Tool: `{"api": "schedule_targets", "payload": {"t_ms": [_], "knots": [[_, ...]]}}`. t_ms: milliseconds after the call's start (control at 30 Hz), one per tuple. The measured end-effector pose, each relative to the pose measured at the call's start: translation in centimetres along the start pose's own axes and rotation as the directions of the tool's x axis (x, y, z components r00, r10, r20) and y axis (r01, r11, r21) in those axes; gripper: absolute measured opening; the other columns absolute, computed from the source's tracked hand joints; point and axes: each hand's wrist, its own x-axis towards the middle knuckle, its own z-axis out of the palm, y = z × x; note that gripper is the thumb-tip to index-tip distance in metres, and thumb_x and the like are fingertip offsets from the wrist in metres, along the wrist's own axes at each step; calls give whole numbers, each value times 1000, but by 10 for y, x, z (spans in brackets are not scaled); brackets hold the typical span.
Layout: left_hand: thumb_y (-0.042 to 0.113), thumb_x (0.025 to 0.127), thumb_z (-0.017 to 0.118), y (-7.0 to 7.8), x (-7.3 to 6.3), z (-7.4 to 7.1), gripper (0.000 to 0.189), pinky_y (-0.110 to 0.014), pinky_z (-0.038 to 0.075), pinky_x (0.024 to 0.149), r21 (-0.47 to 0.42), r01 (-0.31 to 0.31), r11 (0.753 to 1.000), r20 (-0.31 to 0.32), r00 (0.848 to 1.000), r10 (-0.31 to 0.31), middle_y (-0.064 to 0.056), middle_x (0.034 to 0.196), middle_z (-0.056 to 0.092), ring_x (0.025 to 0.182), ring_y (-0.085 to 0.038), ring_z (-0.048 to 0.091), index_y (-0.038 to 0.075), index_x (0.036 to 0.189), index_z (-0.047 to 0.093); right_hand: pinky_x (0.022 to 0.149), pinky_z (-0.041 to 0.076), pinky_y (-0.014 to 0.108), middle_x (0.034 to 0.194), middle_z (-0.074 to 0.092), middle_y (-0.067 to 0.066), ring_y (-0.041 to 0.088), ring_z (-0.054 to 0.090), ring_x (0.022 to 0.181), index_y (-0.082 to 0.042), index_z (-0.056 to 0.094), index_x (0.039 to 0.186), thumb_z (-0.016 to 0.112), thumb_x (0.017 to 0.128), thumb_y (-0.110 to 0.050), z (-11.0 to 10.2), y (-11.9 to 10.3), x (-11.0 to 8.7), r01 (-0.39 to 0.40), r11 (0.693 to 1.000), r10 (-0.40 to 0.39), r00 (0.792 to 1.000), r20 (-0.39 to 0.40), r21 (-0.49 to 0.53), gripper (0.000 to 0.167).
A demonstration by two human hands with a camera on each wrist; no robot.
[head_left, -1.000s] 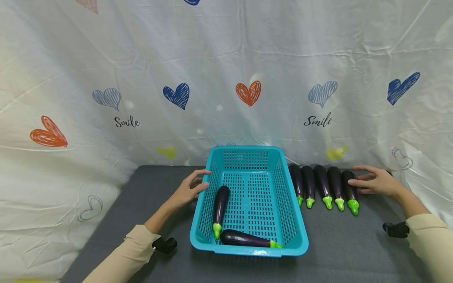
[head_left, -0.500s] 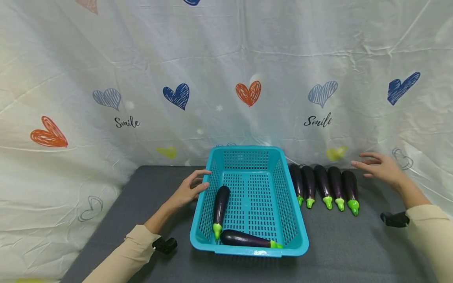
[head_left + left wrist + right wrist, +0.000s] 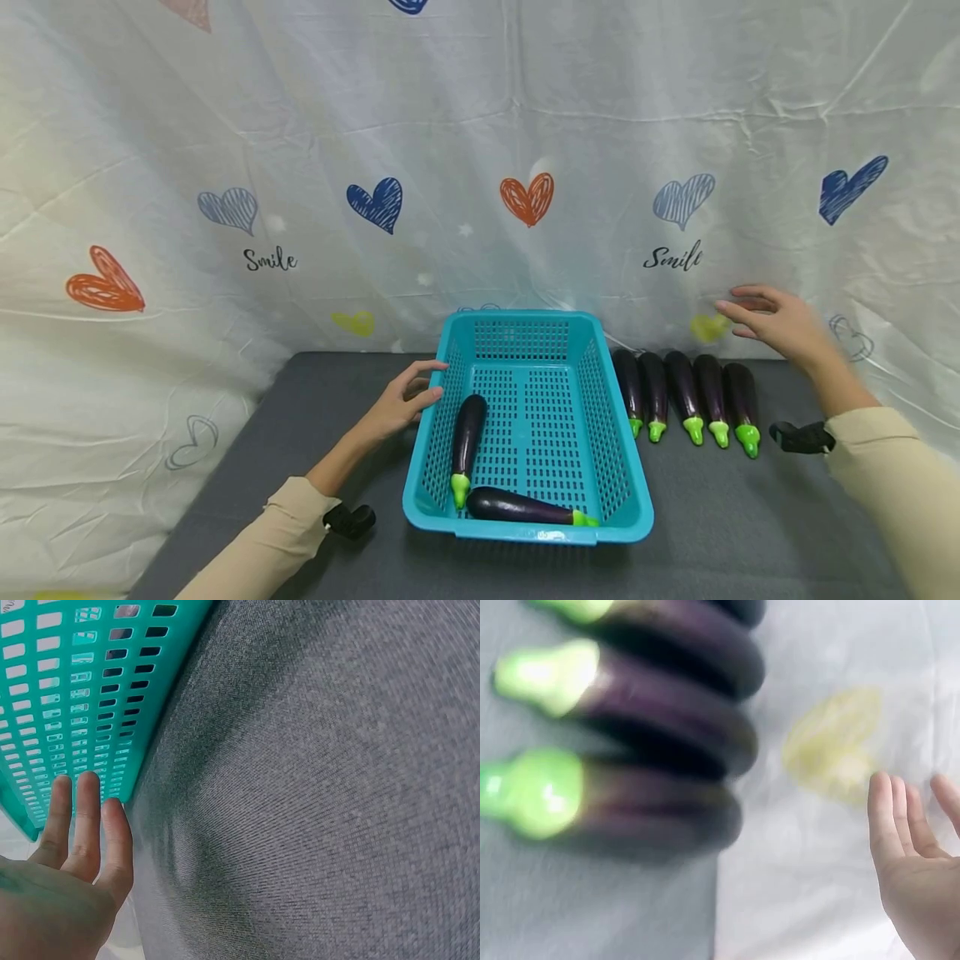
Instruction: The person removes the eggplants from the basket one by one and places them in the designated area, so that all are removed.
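Observation:
Against the left rim of a blue plastic basket (image 3: 540,533) rests my left hand (image 3: 397,400). In the left wrist view, three of its fingers (image 3: 88,825) extend along the basket's slotted outer wall (image 3: 82,712). Inside the basket lie two eggplants: one eggplant (image 3: 468,442) lengthwise at the left, another eggplant (image 3: 525,507) across the front. My right hand (image 3: 787,325) is raised with nothing in it, above and behind the rightmost eggplant (image 3: 742,400). Its fingers are apart and partly extended, also in the right wrist view, where the nearby eggplants (image 3: 660,802) look blurred.
Several eggplants (image 3: 682,387) stand side by side right of the basket, green stem ends toward the front. A grey cloth-covered table (image 3: 720,533) carries everything. Behind it hangs a white curtain (image 3: 465,142) printed with hearts.
My right hand has lifted off the rightmost eggplant, then moved up and left above the row's far end. The eggplants, basket and left hand look unmoved.

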Motion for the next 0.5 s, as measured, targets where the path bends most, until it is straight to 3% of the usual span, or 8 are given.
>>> {"api": "schedule_targets", "payload": {"t_ms": [133, 367, 500], "knots": [[14, 106, 56, 1, -1, 0, 45, -51, 57, 79, 3, -17, 1000, -5, 1000, 17, -29, 137, 51, 115, -42, 58, 8, 149, 44, 80, 55, 22, 145, 40, 27, 7, 52, 102, 4, 37, 152, 62, 100, -46, 13, -16, 8, 12, 996, -11, 1000, -9, 83, 76], [15, 107, 55, 1, 0, 0, 45, -51, 56, 80, -2, -8, 1000, 4, 1000, 8, -30, 139, 49, 117, -43, 57, 8, 150, 43, 84, 56, 29, 144, 40, 22, 26, 57, 113, 4, 41, 149, 67, 99, -42, 38, -47, 17, 38, 984, -35, 999, -17, 172, 73], [16, 107, 54, 1, 1, 0, 45, -49, 56, 80, 5, -4, 1000, 8, 1000, 4, -28, 140, 49, 117, -43, 56, 10, 150, 44, 86, 55, 29, 144, 42, 20, 19, 57, 113, 3, 42, 149, 68, 100, -34, 49, -64, 15, 69, 966, -76, 997, 19, 249, 67]]}}
